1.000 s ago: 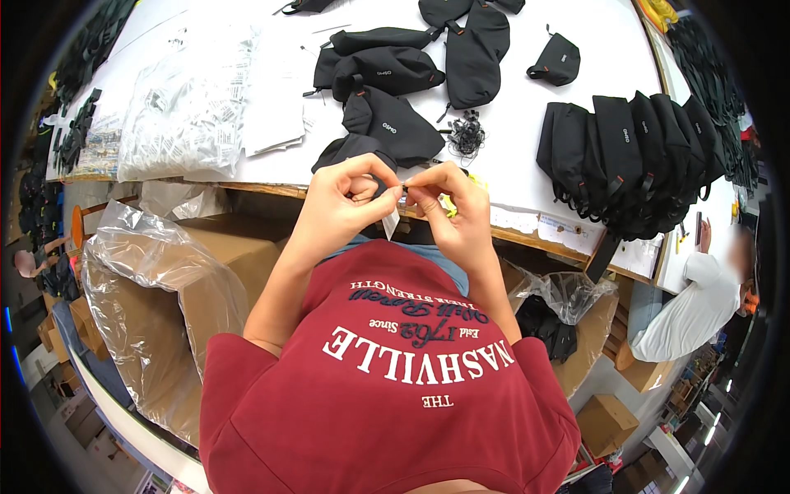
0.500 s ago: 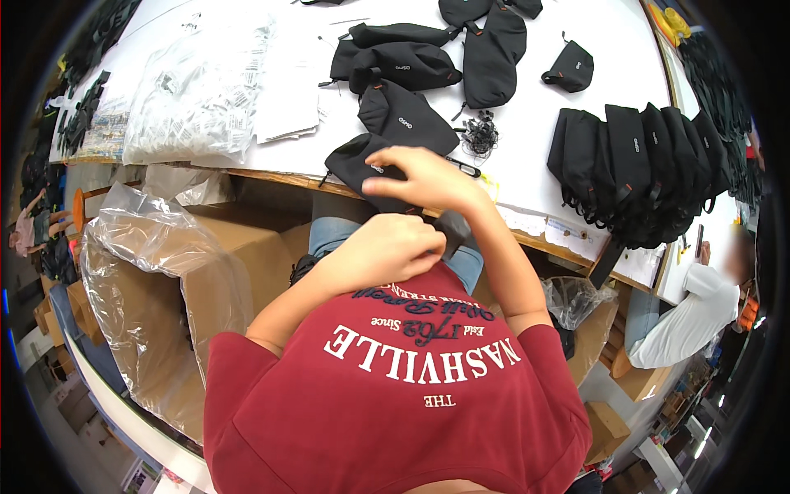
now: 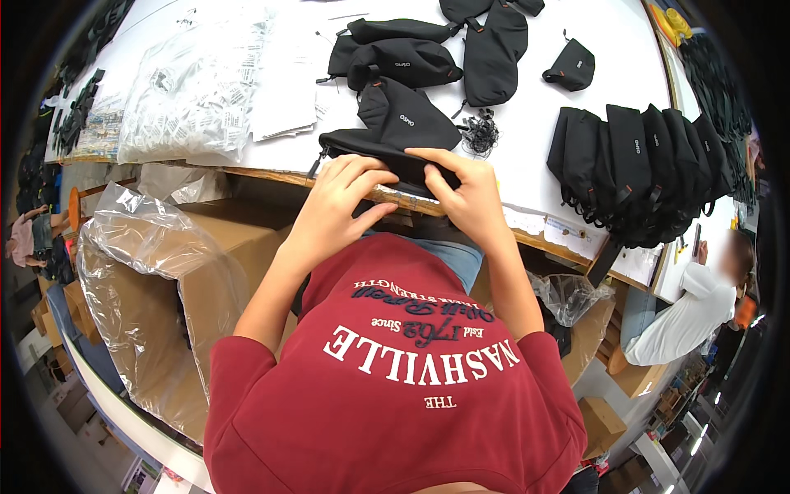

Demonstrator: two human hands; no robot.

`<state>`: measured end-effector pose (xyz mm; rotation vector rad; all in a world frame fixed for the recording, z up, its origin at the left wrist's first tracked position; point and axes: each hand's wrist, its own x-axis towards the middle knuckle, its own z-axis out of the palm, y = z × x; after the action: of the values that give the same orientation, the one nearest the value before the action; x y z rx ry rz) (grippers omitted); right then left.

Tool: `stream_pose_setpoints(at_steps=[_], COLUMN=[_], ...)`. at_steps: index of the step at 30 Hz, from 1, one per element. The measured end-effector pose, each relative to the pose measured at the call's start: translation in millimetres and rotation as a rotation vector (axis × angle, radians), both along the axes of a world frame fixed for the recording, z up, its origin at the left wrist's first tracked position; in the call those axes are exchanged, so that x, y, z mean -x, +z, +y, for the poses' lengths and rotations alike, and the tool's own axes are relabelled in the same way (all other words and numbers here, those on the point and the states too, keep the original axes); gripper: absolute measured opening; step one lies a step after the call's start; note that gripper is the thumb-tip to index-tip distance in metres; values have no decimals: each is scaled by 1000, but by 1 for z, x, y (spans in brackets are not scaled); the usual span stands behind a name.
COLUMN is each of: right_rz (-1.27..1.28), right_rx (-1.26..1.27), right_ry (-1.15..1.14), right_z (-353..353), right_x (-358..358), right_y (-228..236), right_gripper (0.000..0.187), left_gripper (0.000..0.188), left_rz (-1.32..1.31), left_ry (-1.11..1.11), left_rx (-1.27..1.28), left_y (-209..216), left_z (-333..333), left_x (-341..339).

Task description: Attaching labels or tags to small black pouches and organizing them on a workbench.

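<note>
A black zippered pouch (image 3: 362, 145) lies at the table's near edge, its mouth gaping toward me. My left hand (image 3: 341, 200) rests its curved fingers against the near left side of the pouch, with the thumb standing apart. On the right side of the mouth, my right hand (image 3: 471, 191) has its index finger along the upper rim and its thumb at the opening, gripping the fabric. Just beyond lies another black pouch (image 3: 411, 115), partly covered by the one at my hands.
More black pouches (image 3: 403, 64) lie farther back, and a row of them (image 3: 634, 156) stands at the right. A tangle of black strips (image 3: 480, 133) sits nearby. Left are a clear bag of white labels (image 3: 185, 99) and a plastic-lined carton (image 3: 214, 288). A person (image 3: 683, 313) sits at right.
My left hand has moved up from my lap to the pouch. My right hand has shifted right and down to its side. The pouch's mouth now gapes toward me.
</note>
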<state>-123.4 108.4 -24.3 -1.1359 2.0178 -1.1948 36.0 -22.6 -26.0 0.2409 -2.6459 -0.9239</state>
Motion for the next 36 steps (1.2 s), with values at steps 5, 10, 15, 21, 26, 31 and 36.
stream_pose_setpoints(at_steps=[5, 10, 15, 21, 26, 31, 36], right_rz=[7, 54, 222, 201, 246, 360, 366], right_rx=[72, 66, 250, 244, 279, 388, 413], right_ry=[-17, 9, -23, -87, -91, -129, -182], right_z=[10, 15, 18, 17, 17, 15, 14], right_x=[-8, -15, -25, -35, -37, -43, -43], right_y=[17, 30, 25, 30, 27, 22, 21], right_gripper=[24, 25, 27, 28, 29, 31, 31], left_gripper=[31, 33, 30, 33, 35, 34, 35], left_rz=[120, 219, 297, 344, 387, 346, 301], left_ry=[1, 61, 79, 111, 131, 149, 198], left_rx=[147, 170, 202, 233, 208, 221, 251], left_y=[-6, -4, -1, 2, 0, 4, 1], left_z=[2, 3, 4, 7, 8, 9, 11], left_x=[3, 6, 5, 8, 9, 8, 11])
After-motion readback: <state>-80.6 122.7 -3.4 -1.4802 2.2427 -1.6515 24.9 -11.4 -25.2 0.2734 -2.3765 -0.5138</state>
